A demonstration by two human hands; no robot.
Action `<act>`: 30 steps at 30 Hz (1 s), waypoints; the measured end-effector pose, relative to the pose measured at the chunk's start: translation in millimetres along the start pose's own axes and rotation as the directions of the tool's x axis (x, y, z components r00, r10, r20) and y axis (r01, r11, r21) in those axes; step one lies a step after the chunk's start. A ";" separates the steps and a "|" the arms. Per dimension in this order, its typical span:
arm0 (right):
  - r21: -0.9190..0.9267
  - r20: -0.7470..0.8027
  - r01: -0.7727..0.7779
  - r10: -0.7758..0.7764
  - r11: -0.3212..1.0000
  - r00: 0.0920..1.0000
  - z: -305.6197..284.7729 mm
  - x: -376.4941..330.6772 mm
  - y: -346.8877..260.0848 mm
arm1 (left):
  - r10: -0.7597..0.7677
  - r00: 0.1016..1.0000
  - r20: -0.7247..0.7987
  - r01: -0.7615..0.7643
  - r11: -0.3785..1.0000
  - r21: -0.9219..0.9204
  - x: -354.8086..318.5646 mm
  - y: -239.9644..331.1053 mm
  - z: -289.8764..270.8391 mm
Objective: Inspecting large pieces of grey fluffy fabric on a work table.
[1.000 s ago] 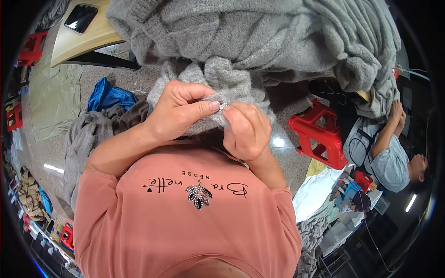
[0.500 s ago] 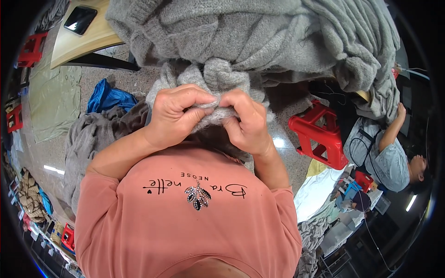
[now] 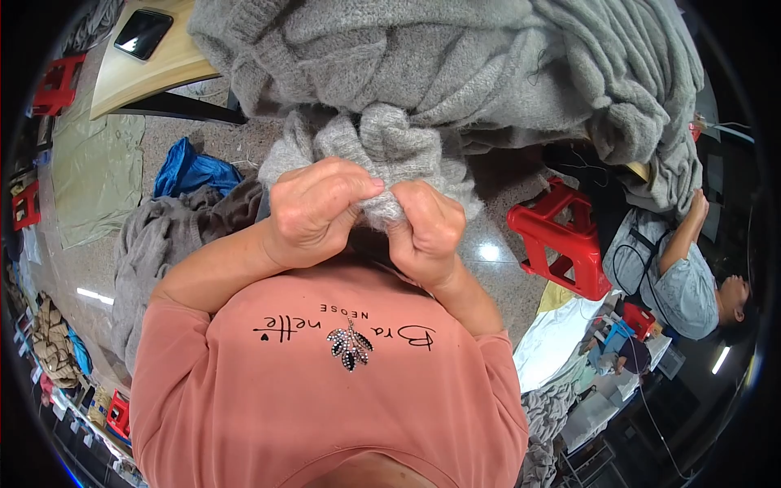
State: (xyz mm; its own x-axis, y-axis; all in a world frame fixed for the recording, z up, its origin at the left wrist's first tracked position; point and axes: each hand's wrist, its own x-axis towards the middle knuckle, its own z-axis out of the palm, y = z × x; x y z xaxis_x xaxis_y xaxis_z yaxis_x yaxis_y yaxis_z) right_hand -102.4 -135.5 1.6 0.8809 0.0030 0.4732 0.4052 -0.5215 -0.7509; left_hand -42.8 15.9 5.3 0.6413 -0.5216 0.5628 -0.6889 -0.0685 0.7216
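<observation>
I see no packages or signs, only a dark phone (image 3: 143,32) lying on the pale wooden table (image 3: 138,73). My left hand (image 3: 313,213) and right hand (image 3: 425,232) are both curled tight, pinching 1 fuzzy fold of the grey knitted garment (image 3: 390,146) just in front of my chest. Its soft, ribbed bulk heaps over the table above.

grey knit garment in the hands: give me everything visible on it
The grey fuzzy knitted garment looks like soft wool, with ribbed bands and thick folds. It is heaped over the pale wooden table and spills off its near edge in a bunched fold. The left hand and the right hand pinch that fold between fingers and thumbs, close together, held up before the person's chest. More grey knit hangs down on the right side. Its full shape cannot be made out.
</observation>
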 end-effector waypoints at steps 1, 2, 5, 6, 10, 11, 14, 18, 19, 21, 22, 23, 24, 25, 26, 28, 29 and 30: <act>0.001 -0.001 0.001 -0.001 1.000 1.000 1.3 -1.5 -0.6 | 0.037 0.999 -0.022 -0.036 0.999 0.024 -0.1 -0.5 0.7; -0.023 -0.024 0.020 -0.021 1.000 1.000 2.2 -3.1 -1.1 | 0.037 0.999 -0.022 -0.037 0.999 0.025 0.5 -0.3 1.4; -0.047 -0.053 0.024 -0.026 0.999 0.998 3.6 -4.1 -2.9 | 0.120 0.992 -0.050 -0.115 0.989 0.088 1.2 0.3 4.0; -0.049 -0.056 0.010 -0.013 0.999 0.998 3.5 -4.1 -3.9 | 0.150 0.987 -0.065 -0.141 0.983 0.118 1.6 -0.9 5.3; -0.113 -0.065 0.062 -0.070 0.992 0.995 4.3 0.7 -10.3 | 0.204 0.971 -0.122 -0.181 0.968 0.175 4.9 -9.1 10.2; -0.114 -0.048 0.073 -0.079 0.991 0.996 3.5 2.8 -9.8 | 0.203 0.972 -0.121 -0.180 0.968 0.176 3.3 -9.7 10.1; -0.145 -0.036 0.067 -0.073 0.987 0.997 0.9 4.6 -1.5 | 0.225 0.962 -0.154 -0.195 0.963 0.187 1.8 -9.0 10.8; -0.247 -0.018 0.048 -0.054 0.968 0.998 4.0 9.7 0.1 | 0.249 0.965 -0.082 -0.233 0.957 0.170 -0.5 -5.6 8.6; -0.249 -0.020 0.049 -0.056 0.967 0.998 4.4 9.3 1.0 | 0.241 0.967 -0.086 -0.226 0.962 0.154 0.9 -7.3 8.1; -0.221 -0.107 0.077 -0.103 0.972 0.989 4.2 5.6 5.3 | 0.139 0.989 -0.051 -0.134 0.986 0.097 0.4 -8.6 4.5; -0.223 -0.106 0.079 -0.104 0.972 0.989 0.8 3.8 9.2 | 0.035 0.999 -0.009 -0.034 0.998 0.044 -0.4 -9.5 1.9; -0.245 -0.155 -0.002 -0.037 0.970 0.987 -6.1 1.7 14.7 | 0.036 0.999 -0.011 -0.035 0.998 0.043 0.6 -11.9 -3.1; -0.261 -0.203 -0.083 0.029 0.962 0.979 -13.4 -1.3 19.7 | -0.153 0.985 0.075 0.152 0.988 0.022 2.4 -15.1 -10.3; -0.299 -0.166 -0.192 0.147 0.935 0.975 -20.8 -3.5 24.1 | -0.335 0.929 0.159 0.336 0.942 0.021 2.8 -17.9 -15.7; -0.354 -0.041 -0.218 0.218 0.909 0.975 -26.4 -2.7 27.2 | -0.465 0.871 0.158 0.479 0.876 -0.063 0.7 -20.5 -16.9; -0.412 0.077 -0.235 0.291 0.880 0.954 -29.2 1.8 27.1 | -0.473 0.863 0.180 0.495 0.863 -0.106 -1.0 -23.8 -13.8; -0.302 0.139 -0.120 0.168 0.946 0.976 -28.7 6.4 21.2 | -0.480 0.853 0.205 0.511 0.846 -0.149 -2.5 -24.8 -11.2; -0.185 0.181 -0.005 0.039 0.983 0.983 -26.5 10.1 15.7 | -0.479 0.851 0.216 0.515 0.841 -0.167 -2.4 -23.6 -7.8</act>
State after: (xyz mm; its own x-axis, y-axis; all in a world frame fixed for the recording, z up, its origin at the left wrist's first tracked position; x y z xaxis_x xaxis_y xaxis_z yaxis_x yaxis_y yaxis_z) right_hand -93.6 -166.3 6.8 0.9257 0.1367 0.3527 0.3485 -0.6705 -0.6550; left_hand -25.4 25.4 -9.9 0.8026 -0.5947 0.0464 -0.1922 -0.1842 0.9639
